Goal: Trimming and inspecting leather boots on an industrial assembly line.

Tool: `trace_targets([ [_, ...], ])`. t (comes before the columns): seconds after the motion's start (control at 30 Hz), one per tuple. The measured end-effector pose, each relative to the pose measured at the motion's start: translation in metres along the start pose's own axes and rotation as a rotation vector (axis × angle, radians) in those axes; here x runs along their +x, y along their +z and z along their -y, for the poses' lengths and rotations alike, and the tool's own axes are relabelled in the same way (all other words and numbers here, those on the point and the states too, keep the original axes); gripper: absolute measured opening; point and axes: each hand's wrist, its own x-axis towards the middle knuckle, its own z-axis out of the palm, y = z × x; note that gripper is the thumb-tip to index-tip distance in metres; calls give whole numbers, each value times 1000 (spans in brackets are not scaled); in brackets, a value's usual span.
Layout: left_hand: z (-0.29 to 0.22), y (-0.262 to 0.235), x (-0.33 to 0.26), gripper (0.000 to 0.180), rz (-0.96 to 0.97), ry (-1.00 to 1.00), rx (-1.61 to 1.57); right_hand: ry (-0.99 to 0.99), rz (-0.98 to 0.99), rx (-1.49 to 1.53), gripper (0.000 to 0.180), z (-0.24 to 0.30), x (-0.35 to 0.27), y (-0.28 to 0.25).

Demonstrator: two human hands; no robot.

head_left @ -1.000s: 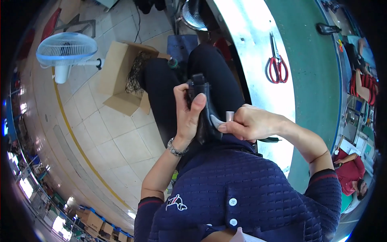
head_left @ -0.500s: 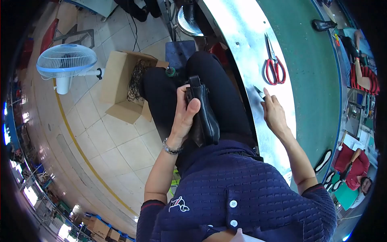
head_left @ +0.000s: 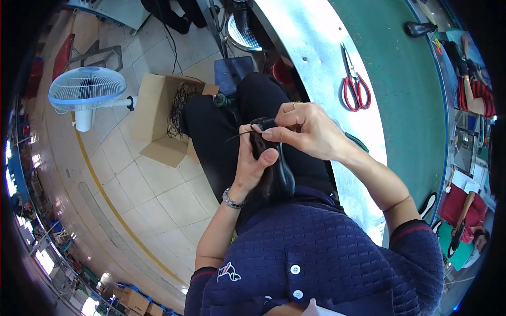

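My left hand (head_left: 252,163) is wrapped round a black leather shoe (head_left: 283,176) above my lap, its thumb along the side. At the far end of the shoe, my right hand (head_left: 308,129) is closed in a pinch, thumb and forefinger at the opening's dark edge beside the left fingertips. A thin black strand (head_left: 237,137) sticks out leftward there. Whether the right fingers grip the strand or only the shoe's edge is partly hidden. On the metal bench lie red-handled scissors (head_left: 356,94) and, beyond my right wrist, a small dark-green tool (head_left: 357,141).
The pale metal bench (head_left: 321,68) curves along my right, with a green surface (head_left: 392,79) beyond it. At left stand an open cardboard box (head_left: 153,124) of black strands and a fan (head_left: 87,89). Other people sit across at far right, near another black shoe (head_left: 420,29).
My right hand has left the bench and come over to the shoe, its fingers now closed at the opening. The left hand and shoe have shifted slightly; the thin strand now shows.
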Motion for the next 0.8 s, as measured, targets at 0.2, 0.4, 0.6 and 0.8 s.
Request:
trace_targets([
  [0.2, 14, 6, 5, 84, -38, 100, -35, -16, -173, -154, 15, -2, -5, 9],
  [0.4, 21, -30, 2, 112, 286, -214, -138, -271, -152, 72, 19, 10, -52, 17],
  [0.6, -23, -10, 26, 110, 504, 42, -102, -545, -194, -57, 37, 34, -84, 1],
  [0.8, -71, 5, 36, 110, 504, 215, 141, -494, -321, 31, 73, 17, -102, -15],
])
